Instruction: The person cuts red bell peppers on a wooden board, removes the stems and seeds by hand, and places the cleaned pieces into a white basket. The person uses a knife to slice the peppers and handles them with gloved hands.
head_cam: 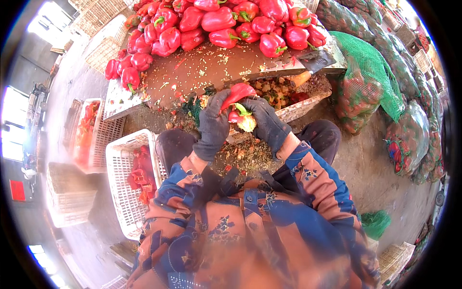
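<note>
Between my two dark-gloved hands is a red bell pepper [238,94], torn apart, with its green stem and pale seed core [247,123] showing at the lower side. My left hand [213,124] grips the pepper's left part, and my right hand [267,123] closes on its right side by the stem. Just beyond, the brown tabletop [195,68] is strewn with seeds and bears a large pile of whole red peppers [218,20]. A broad-bladed cleaver [316,60] lies at the table's right edge, its wooden handle pointing towards me.
Below the table edge, a crate [306,104] holds cores and scraps. By my left knee stands a white plastic basket [112,180] with red pepper pieces [142,177]; another filled basket [86,119] is farther left. Green net sacks [371,61] of peppers stand at the right.
</note>
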Demonstrator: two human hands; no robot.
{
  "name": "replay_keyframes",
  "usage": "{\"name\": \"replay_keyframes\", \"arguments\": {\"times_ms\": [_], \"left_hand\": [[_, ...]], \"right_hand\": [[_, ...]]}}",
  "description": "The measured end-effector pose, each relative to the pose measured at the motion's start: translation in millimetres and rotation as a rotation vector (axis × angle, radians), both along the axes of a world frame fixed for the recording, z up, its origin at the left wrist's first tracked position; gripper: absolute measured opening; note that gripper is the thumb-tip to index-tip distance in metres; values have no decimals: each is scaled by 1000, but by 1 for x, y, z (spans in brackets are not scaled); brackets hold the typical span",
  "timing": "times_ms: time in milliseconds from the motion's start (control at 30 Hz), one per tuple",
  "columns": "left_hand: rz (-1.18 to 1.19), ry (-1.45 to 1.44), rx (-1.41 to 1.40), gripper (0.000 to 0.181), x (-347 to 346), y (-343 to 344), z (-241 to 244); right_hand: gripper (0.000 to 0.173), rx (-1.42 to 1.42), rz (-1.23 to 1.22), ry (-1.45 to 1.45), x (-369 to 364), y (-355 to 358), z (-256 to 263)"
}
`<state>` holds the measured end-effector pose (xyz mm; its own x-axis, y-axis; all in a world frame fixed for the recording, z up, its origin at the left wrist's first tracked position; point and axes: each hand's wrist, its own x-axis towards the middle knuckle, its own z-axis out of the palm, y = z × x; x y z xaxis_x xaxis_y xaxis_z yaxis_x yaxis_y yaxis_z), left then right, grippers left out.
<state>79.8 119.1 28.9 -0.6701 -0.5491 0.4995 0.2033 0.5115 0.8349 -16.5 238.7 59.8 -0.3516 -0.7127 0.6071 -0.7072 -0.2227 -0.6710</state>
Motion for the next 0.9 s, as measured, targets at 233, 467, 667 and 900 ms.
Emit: {"name": "replay_keyframes", "arguments": {"times_ms": [233, 467, 667, 900], "left_hand": [[391, -104, -94, 33, 39, -63, 7], [988, -613, -556, 35, 174, -121, 47], [71, -269, 433, 27, 96, 0, 71], [-131, -308, 789, 16, 25, 50, 77]], "right_hand": [[36, 19, 78, -248, -10, -1, 5], [33, -143, 77, -572, -26, 3, 17], [36, -93, 281, -975, -15, -13, 23], [38, -93, 132, -932, -9, 0, 25]]}}
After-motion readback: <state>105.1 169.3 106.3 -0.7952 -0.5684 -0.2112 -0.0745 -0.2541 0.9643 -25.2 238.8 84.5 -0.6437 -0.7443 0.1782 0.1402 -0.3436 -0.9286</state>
